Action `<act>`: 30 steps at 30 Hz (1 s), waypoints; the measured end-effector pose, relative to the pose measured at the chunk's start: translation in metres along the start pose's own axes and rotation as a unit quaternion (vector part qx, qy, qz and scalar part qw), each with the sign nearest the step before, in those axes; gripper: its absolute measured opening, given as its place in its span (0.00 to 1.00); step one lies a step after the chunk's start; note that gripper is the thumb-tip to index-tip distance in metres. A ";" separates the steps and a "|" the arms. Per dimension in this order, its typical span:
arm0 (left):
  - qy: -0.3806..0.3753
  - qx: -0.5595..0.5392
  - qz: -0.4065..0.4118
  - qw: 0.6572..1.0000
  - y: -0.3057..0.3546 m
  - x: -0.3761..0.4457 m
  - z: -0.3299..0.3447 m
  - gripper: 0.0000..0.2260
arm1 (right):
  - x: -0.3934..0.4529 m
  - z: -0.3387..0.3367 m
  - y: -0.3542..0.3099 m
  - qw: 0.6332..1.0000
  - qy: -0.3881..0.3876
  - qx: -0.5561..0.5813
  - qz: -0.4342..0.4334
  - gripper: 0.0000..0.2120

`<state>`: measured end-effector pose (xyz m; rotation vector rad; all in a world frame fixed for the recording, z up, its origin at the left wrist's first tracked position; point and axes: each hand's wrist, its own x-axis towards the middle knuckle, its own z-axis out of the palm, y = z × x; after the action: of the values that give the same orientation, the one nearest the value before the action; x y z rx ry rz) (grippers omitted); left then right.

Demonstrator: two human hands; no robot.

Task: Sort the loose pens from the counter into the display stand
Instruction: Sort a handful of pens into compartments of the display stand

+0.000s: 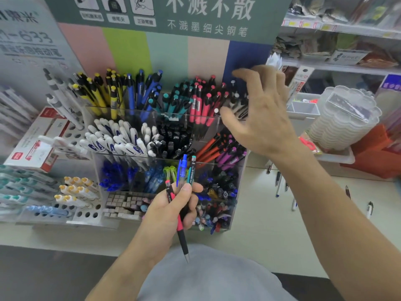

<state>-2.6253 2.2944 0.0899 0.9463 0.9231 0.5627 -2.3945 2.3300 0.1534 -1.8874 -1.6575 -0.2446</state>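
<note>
The left hand point(173, 203) gripped three unsorted pens point(182, 181), the right hand point(260, 111) hovered open-fingered over the display stand's point(217, 161) top-right compartment, and several loose pens point(280, 183) remained on the counter point(271, 224) beyond its wrist.

I see three pens point(181, 192) bunched upright before the display stand point(169, 157); loose pens point(282, 187) lie scattered right of the stand.

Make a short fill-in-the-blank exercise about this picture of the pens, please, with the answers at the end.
1. The left hand grips ____ pens.
2. The right hand reaches over the stand's ____ row.
3. In the back row of the display stand, the yellow pens stand at the ____ end.

Answers: three; back; left
</note>
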 end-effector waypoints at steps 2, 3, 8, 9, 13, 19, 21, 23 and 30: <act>0.002 -0.001 -0.004 1.000 -0.001 0.000 0.000 0.12 | -0.002 0.003 0.003 1.000 0.000 0.013 -0.028 0.31; 0.002 0.001 -0.006 1.000 -0.001 0.001 0.000 0.12 | -0.001 0.007 0.005 0.999 0.017 0.013 -0.041 0.29; -0.008 0.008 -0.005 1.000 0.002 0.002 0.001 0.12 | 0.008 0.025 0.023 0.984 0.164 0.034 -0.054 0.12; -0.007 0.008 -0.003 1.000 0.003 0.001 0.001 0.12 | 0.006 0.026 0.024 0.981 0.186 0.046 -0.036 0.11; 0.003 -0.002 0.000 1.000 0.005 0.000 -0.002 0.12 | -0.001 0.028 0.015 0.974 0.206 0.088 0.040 0.10; -0.054 -0.082 -0.041 0.994 0.010 -0.002 0.003 0.15 | 0.001 0.023 0.013 0.971 0.178 0.132 0.084 0.15; -0.080 -0.121 -0.040 0.989 0.012 -0.003 0.006 0.15 | -0.001 0.015 0.004 0.970 0.182 0.120 0.104 0.17; -0.093 -0.136 -0.036 0.986 0.013 -0.003 0.006 0.15 | -0.014 0.000 -0.015 0.957 0.253 0.123 0.075 0.14; -0.168 -0.142 -0.047 0.974 0.011 -0.005 0.004 0.11 | -0.091 -0.006 -0.057 0.894 -0.168 0.355 0.215 0.14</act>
<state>-2.6249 2.2945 0.1027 0.7072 0.5617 0.4237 -2.4649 2.2528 0.1298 -1.6860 -1.2179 0.8065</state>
